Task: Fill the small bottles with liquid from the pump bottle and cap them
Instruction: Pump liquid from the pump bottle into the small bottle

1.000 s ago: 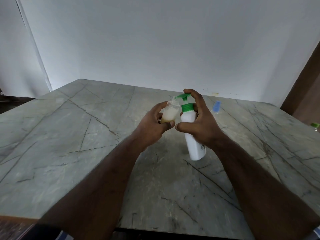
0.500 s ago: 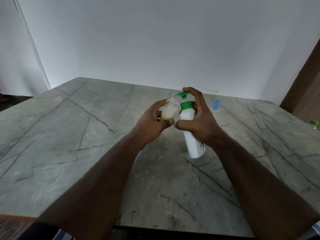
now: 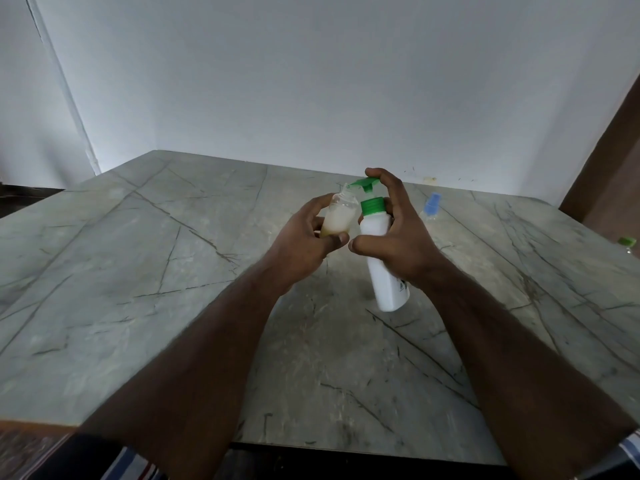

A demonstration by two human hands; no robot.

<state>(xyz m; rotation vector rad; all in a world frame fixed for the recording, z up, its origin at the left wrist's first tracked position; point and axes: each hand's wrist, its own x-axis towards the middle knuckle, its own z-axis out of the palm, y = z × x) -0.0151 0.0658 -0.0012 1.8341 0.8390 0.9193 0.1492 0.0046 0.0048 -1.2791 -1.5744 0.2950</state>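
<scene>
So the right hand (image 3: 398, 237) is wrapped around the white pump bottle (image 3: 381, 258) just right of the middle of the frame, thumb curled across the front of it and a finger hooked over the green pump head (image 3: 363, 183). The bottle is lifted off the counter (image 3: 138, 271) and leaning a bit. The left hand (image 3: 304, 244) is right next to it, fingers and thumb closed around a small clear bottle (image 3: 339, 216), holding it tilted so its open neck sits right at the tip of the pump's nozzle.

Progress-wise, I'd say this one is mid-fill. The small bottle has pale yellowish liquid up to maybe the halfway mark or a little more, the top part looks clear, and there's no cap on it yet. So more pumping to go, then capping.

Further out, toward the right of the frame behind the right hand, there's another small bottle with a blue cap (image 3: 431, 206) lying on the counter. Can't tell whether it has liquid in it. At the far right edge there's a green cap (image 3: 627, 242) on something mostly cut off by the frame, no idea what state that one's in
</scene>
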